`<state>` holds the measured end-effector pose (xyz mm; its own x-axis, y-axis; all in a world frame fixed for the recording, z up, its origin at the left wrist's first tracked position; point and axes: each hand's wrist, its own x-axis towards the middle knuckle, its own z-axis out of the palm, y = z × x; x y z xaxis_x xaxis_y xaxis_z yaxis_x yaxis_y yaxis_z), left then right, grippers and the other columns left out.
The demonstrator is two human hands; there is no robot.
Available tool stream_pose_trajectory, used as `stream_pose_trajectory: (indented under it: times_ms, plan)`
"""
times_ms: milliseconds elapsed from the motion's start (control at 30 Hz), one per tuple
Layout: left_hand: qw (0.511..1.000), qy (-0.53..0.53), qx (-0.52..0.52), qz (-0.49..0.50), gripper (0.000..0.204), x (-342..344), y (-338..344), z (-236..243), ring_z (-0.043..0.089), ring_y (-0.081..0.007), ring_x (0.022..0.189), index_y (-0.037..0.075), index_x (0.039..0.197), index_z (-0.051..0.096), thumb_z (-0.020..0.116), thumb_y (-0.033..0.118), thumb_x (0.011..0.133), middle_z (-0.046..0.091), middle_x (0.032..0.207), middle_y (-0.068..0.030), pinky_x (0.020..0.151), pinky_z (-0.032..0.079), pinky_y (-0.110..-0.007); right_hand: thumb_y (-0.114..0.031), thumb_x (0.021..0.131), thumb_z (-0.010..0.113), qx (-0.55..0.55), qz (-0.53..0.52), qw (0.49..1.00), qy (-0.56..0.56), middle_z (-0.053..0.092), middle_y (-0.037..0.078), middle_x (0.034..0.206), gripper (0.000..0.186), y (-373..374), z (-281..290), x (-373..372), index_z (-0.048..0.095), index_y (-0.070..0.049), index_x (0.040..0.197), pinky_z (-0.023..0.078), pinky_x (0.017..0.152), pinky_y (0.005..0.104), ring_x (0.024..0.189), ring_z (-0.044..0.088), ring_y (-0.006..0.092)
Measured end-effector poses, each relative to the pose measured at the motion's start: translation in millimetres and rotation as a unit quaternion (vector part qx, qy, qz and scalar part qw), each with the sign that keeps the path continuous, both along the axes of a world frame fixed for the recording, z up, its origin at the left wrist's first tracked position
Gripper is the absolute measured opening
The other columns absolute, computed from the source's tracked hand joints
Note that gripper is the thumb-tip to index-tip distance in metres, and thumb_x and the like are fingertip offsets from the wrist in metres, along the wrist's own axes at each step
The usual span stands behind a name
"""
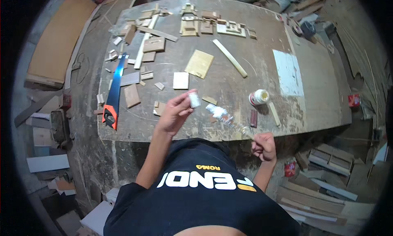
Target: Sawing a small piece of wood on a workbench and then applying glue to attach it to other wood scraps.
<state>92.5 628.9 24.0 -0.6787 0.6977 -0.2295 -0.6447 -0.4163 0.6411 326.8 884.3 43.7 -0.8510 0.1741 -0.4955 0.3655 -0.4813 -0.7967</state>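
Your black shirt [196, 201] carries large white lettering [200, 181] with a smaller yellow line above it, upside down in this view; the open white jar [259, 97] has red-and-white print too small to make out.

Your left hand [175, 112] has its thumb and fingers pinched together on a small block [194, 100] with a whitish face. You hold it over the table [229, 84], around the middle of its near edge, with the block jutting past your fingertips.

Your right hand [264, 146] is curled tight just off the near edge, right of the middle, its fingers clamped on one end of a pale stick [249, 134]. The stick points up and left toward a streaky white patch [217, 111]; you cannot tell from here whether the two touch.

The jar stands toward the table's near right corner, with a dark red block [254, 118] and a pale strip [274, 114] nearer the edge. Along the left edge lies a blue-bladed saw [116, 86], its orange handle toward the near left corner.
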Motion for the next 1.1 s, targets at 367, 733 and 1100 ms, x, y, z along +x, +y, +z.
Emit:
stream_pose_trajectory:
  times_ms: [367, 733, 1100]
  plan:
    - [0.919, 0.127, -0.334, 0.165, 0.030, 8.8, -77.2, -35.3, 0.062, -0.0105, 0.085, -0.002, 0.119, 0.064, 0.065, 0.010, 0.091, 0.067, 0.100, -0.0053, 0.077, 0.050, -0.024, -0.033, 0.087, 0.063, 0.654, -0.078, 0.732, -0.171, 0.056, 0.022, 0.058, 0.040, 116.3, -33.1, 8.1, 0.066, 0.004, 0.073, 0.043, 0.052, 0.0411, 0.048, 0.054, 0.0289]
    - [0.854, 0.175, -0.444, 0.205, 0.025, 24.9, -153.0, -85.0, 0.066, -0.0144, 0.087, -0.002, 0.113, 0.067, 0.066, 0.006, 0.089, 0.069, 0.099, -0.0101, 0.079, 0.055, -0.027, -0.045, 0.072, 0.071, 0.711, 0.094, 0.638, -0.280, 0.065, 0.025, 0.072, 0.051, 191.5, -42.5, -79.9, 0.067, 0.005, 0.075, 0.049, 0.064, 0.0478, 0.067, 0.065, 0.0419]
    - [0.715, 0.309, -0.591, 0.211, 0.030, -41.5, -189.9, -204.0, 0.071, -0.0225, 0.077, -0.002, 0.099, 0.070, 0.077, 0.013, 0.074, 0.072, 0.087, -0.0156, 0.070, 0.055, -0.032, -0.054, 0.092, 0.054, 0.765, -0.203, 0.577, -0.200, 0.071, 0.015, 0.082, 0.053, 83.8, 2.2, -128.2, 0.074, -0.005, 0.094, 0.051, 0.069, 0.0398, 0.077, 0.069, 0.0304]
